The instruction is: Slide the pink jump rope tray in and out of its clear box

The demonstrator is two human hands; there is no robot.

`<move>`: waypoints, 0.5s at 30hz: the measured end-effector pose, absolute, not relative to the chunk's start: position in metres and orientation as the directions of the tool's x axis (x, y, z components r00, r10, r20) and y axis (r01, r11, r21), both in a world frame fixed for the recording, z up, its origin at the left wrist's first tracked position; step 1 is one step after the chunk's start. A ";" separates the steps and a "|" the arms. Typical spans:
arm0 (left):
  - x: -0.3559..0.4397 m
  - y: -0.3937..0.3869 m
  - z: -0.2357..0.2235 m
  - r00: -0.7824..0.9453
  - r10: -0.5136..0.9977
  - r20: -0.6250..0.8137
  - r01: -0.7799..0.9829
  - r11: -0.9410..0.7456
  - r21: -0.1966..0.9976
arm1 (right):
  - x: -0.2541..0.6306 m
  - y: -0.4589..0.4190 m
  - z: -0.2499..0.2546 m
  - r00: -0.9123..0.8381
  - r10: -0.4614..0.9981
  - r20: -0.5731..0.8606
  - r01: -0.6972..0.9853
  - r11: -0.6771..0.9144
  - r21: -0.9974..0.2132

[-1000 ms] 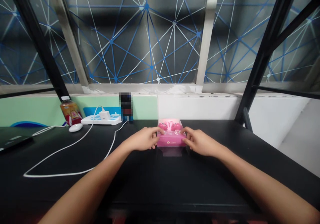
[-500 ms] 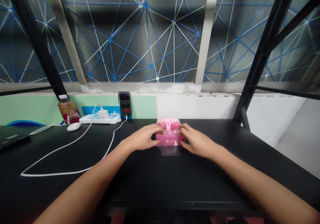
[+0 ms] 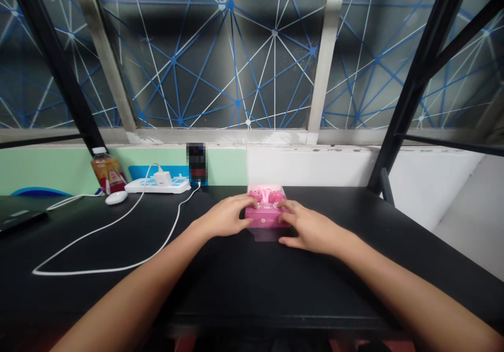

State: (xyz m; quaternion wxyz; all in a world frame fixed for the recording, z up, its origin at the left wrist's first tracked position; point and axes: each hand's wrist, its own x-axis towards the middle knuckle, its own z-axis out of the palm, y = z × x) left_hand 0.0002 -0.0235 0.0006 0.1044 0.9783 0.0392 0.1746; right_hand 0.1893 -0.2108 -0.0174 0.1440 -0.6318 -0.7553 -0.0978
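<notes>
On the black desk (image 3: pixel 220 289) sits a pink box (image 3: pixel 264 219) with a clear top, through which pink contents show. A clear plastic flap (image 3: pixel 265 234) sticks out from the box's front edge onto the desk. My left hand (image 3: pixel 225 216) grips the box's left side, fingers on top and thumb at the front-left corner. At the right, my right hand (image 3: pixel 313 227) has its fingers over the box's front-right corner. Its thumb is spread away, low by the flap, and the hand is open.
Back left stand a drink bottle (image 3: pixel 108 171), a white mouse (image 3: pixel 116 198) and a power strip (image 3: pixel 177 186) with a charger (image 3: pixel 162 178). A white cable (image 3: pixel 90 274) loops across the left of the desk. A dark device (image 3: pixel 21 221) lies at the left edge.
My right hand has shifted slightly left and toward me; its thumb has come off the box's right side and spread downward. My left hand and the box stay nearly still.
</notes>
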 end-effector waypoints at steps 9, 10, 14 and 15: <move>0.000 -0.027 0.003 0.933 0.087 0.350 0.000 -0.970 0.241 | 0.200 -0.202 -0.024 -0.102 0.846 0.523 0.928 0.270 -0.257; 0.000 -0.026 0.002 0.932 0.089 0.351 0.003 -0.971 0.238 | 0.203 -0.200 -0.026 -0.115 0.845 0.522 0.921 0.287 -0.262; 0.002 -0.024 0.001 0.932 0.089 0.352 0.008 -0.975 0.224 | 0.206 -0.197 -0.027 -0.151 0.846 0.511 0.911 0.320 -0.261; 0.002 -0.024 0.001 0.933 0.085 0.350 0.006 -0.975 0.221 | 0.206 -0.198 -0.026 -0.152 0.847 0.510 0.910 0.321 -0.263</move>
